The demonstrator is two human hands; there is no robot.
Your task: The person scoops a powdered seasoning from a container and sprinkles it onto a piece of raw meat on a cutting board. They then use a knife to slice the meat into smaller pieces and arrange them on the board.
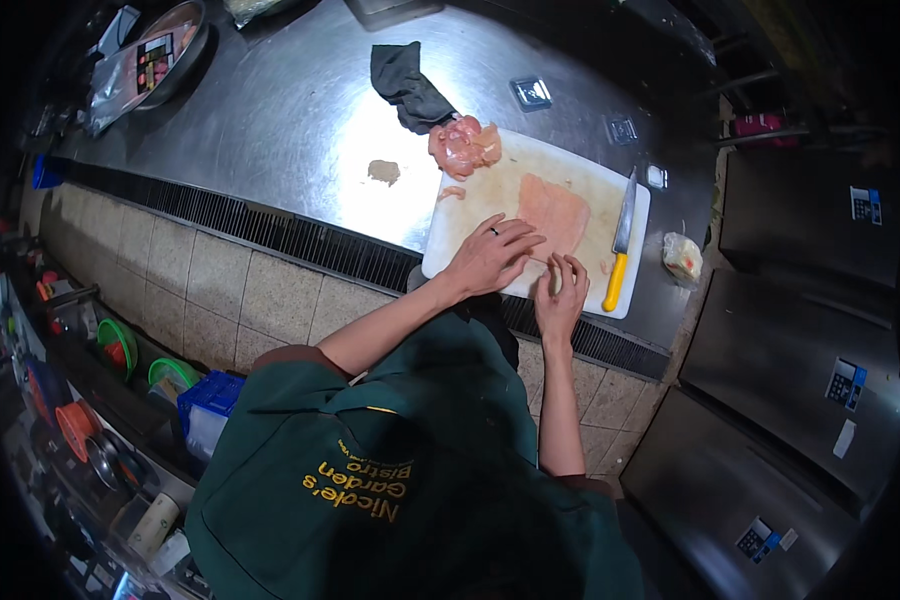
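A flat slab of raw pale pink meat, apparently chicken, lies on a white cutting board. My left hand reaches over the slab's near left corner, a dark ring on one finger. At its near edge, my right hand has its fingers bent down. The fingertips partly hide that edge, so whether either hand pinches the meat cannot be told. A knife with a yellow handle rests along the board's right side, blade pointing away from me. A heap of raw meat sits at the far left corner, a small scrap below it.
A dark cloth touches the heap on the steel worktop. Small clear containers and a wrapped bundle stand around the board. A metal bowl holds packaged food at far left. Steel cabinets flank the right.
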